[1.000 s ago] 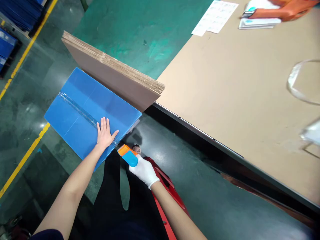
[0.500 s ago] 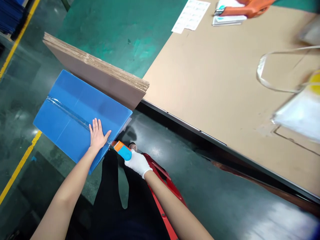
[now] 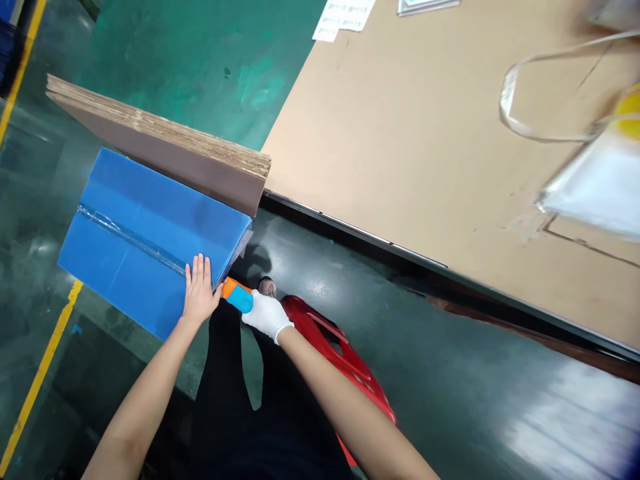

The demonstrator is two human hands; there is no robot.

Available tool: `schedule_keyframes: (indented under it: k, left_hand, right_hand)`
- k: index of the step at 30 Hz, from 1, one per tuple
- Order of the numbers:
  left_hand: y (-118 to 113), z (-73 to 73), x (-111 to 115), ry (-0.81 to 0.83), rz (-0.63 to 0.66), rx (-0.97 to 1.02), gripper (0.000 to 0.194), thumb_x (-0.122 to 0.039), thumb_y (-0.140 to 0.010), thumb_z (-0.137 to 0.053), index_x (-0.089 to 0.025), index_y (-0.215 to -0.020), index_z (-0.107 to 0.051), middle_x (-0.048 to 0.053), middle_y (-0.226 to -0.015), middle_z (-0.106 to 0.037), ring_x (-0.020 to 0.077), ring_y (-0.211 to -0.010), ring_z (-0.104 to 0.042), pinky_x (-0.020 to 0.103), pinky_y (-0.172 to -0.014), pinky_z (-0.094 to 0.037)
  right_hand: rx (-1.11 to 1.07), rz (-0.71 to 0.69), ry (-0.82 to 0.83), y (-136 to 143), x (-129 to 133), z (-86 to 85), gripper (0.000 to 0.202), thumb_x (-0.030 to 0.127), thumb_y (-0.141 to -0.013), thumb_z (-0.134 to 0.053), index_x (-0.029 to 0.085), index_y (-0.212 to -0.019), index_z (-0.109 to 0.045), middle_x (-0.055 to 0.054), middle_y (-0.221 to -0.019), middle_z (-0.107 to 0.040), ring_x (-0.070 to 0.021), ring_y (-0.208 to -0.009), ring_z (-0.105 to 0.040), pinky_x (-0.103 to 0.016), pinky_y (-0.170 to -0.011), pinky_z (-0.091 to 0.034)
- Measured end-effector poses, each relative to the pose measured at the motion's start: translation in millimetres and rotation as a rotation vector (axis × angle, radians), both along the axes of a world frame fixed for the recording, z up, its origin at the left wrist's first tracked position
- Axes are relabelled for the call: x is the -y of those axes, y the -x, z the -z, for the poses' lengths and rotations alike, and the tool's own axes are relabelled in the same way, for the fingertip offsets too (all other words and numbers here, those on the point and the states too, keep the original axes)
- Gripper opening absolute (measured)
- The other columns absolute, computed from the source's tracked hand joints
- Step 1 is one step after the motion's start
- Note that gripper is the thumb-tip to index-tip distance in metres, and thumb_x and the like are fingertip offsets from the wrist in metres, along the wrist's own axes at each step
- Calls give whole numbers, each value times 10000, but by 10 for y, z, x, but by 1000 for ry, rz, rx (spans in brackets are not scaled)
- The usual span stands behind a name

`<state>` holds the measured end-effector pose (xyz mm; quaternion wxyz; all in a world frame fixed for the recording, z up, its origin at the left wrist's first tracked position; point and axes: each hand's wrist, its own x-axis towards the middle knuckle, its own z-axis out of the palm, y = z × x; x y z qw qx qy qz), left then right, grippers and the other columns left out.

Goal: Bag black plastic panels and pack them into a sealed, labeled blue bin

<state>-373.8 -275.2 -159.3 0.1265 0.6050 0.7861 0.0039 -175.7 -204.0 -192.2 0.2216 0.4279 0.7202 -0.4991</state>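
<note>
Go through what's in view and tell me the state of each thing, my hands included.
Blue box: closed on the face shown
Clear tape: stuck along the middle seam
Orange-and-blue tool: held at the box's edge, contact unclear
Left hand: bare, open, laid on the box
Right hand: white-gloved, gripping the tool
Cardboard stack: on edge
Label sheet: flat, partly out of frame

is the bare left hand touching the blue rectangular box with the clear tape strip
Touching: the head view shows the bare left hand lying palm down on top of the blue rectangular box, no gap visible.
</note>
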Motion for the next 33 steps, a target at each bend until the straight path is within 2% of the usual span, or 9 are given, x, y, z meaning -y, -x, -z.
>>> schedule_keyframes:
  k: [6, 14, 19, 28, 33]
  left_hand:
    - [1, 33, -37, 2, -8, -50, 906, -496, -1014, -492, -48, -1648, -25, 260, -1708, -141, 363, -1604, -74, 615, -1282, -132]
    - [7, -2, -40, 14, 10, -38, 901, -497, -1025, -458, -73, -1650, 32, 243, -1719, -89, 364, -1604, -54, 623, -1278, -133]
    - [-3, 2, -41, -3, 18, -33, 894, -501, -1029, -448, -74, -1650, 31, 245, -1718, -105, 361, -1605, -48, 626, -1276, -140]
    - [-31, 5, -58, -13, 0, -27, 859, -427, -1032, -439, -85, -1651, 47, 237, -1720, -108, 358, -1604, -62, 633, -1276, -148]
    - [-33, 6, -61, -10, -4, -20, 844, -391, -1025, -443, -69, -1649, 24, 242, -1717, -117, 358, -1605, -57, 636, -1278, -140]
  right_hand:
    - [-21, -1, 2, -77, 1, 39, 409, 334, -774, -704, 205, -1151, -611, -81, -1009, -766, -262, -875, -755, -276, -679, -451]
    - [-63, 20, -19, -230, 52, 48, 358, 345, -770, -692, 206, -1090, -614, -54, -945, -758, -255, -861, -748, -277, -695, -442]
    - [-65, 6, 19, -212, -37, -79, 351, 348, -759, -694, 198, -1067, -616, -68, -942, -760, -259, -840, -747, -286, -694, -454]
    - [79, -77, 3, 118, -215, -334, 468, 330, -749, -686, 154, -1175, -603, -146, -997, -762, -328, -895, -759, -347, -729, -517]
    - [145, -90, 8, 220, -261, -475, 476, 319, -720, -705, 141, -1152, -617, -154, -981, -761, -333, -919, -760, -355, -755, -539]
